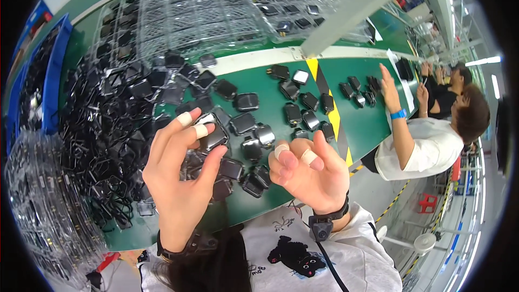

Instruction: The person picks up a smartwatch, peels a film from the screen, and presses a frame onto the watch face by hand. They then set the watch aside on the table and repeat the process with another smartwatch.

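Note:
My left hand [181,170] pinches a black, square smartwatch case [214,138] between the thumb and the first fingers, above the pile. Its glossy face catches the light. Pale finger cots cover several of my fingertips on both hands. To the right, my right hand [316,178] is raised with loosely curled fingers and the thumb standing apart; nothing shows in it. Between and beyond my hands, loose watch cases [252,148] lie on the green table [270,197], some touching each other. Part of the held case is hidden behind my fingers.
A large heap of black watch cases and straps [127,124] covers the table's left. Stacked clear plastic trays [189,13] stand at the back, with more stacked trays [48,205] at lower left. A blue bin [54,81] is far left. A metal post [367,8] rises ahead; a co-worker [427,146] sits right.

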The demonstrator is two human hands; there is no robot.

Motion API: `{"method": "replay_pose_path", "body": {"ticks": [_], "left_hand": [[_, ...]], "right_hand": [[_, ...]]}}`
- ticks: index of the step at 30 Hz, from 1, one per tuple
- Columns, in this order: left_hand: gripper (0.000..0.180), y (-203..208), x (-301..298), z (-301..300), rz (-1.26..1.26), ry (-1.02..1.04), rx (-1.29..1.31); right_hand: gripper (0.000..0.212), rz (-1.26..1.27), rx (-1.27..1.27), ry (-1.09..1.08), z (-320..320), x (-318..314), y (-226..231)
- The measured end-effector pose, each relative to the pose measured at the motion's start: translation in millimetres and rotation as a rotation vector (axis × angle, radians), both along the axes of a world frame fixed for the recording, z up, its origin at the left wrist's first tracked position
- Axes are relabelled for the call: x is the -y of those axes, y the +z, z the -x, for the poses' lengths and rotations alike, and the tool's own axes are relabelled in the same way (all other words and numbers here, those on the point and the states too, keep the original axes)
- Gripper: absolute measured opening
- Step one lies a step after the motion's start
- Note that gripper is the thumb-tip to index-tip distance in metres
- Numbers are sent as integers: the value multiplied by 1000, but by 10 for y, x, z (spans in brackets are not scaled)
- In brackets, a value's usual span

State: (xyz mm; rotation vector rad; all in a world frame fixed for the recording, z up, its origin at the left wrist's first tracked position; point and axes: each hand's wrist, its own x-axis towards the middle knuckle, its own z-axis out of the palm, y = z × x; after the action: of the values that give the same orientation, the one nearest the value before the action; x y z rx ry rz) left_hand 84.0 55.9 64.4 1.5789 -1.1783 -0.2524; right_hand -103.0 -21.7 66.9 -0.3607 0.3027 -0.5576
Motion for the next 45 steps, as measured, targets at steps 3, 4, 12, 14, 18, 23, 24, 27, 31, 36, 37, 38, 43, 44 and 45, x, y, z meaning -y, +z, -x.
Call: {"method": "replay_pose_path", "body": {"ticks": [3,4,12,14,18,23,24,27,31,36,37,38,43,44,45], "left_hand": [[36,-55,-145,-169,13,46,-35],[36,-71,-189,-215,20,66,-44],[46,-327,-592,-605,187,154,-455],[51,-377,-674,-698,239,129,-737],[57,-437,-723,-812,373,158,-946],[61,-406,-727,-900,536,241,-1133],[61,-425,-758,-915,539,251,-1131],[65,-548,-864,-928,507,269,-1116],[67,-600,-882,-916,443,321,-911],[67,-501,-831,-891,267,306,-805],[66,-472,-804,-879,254,269,-851],[64,-480,-776,-868,244,244,-900],[56,-443,-718,-848,189,46,-1085],[56,-434,-713,-810,185,49,-1087],[53,-425,-722,-755,238,-19,-1143]], "right_hand": [[45,-5,36,97,-200,16,-54],[45,1,54,125,-255,22,-66],[60,170,-63,281,-770,-112,118],[66,193,-81,319,-867,-122,120],[77,249,-69,409,-1026,-112,94],[54,589,-204,383,-1195,24,65],[45,896,-329,375,-1238,102,36],[29,1465,-530,338,-1473,251,-37],[17,2008,-687,260,-1928,319,-177],[16,2218,-751,228,-2167,270,-396],[16,2296,-775,211,-2192,256,-408],[16,2297,-750,216,-2192,243,-402],[25,2015,-429,165,-1878,155,3],[29,2065,-301,143,-1843,144,66],[29,2060,-302,147,-1814,142,75]]}}
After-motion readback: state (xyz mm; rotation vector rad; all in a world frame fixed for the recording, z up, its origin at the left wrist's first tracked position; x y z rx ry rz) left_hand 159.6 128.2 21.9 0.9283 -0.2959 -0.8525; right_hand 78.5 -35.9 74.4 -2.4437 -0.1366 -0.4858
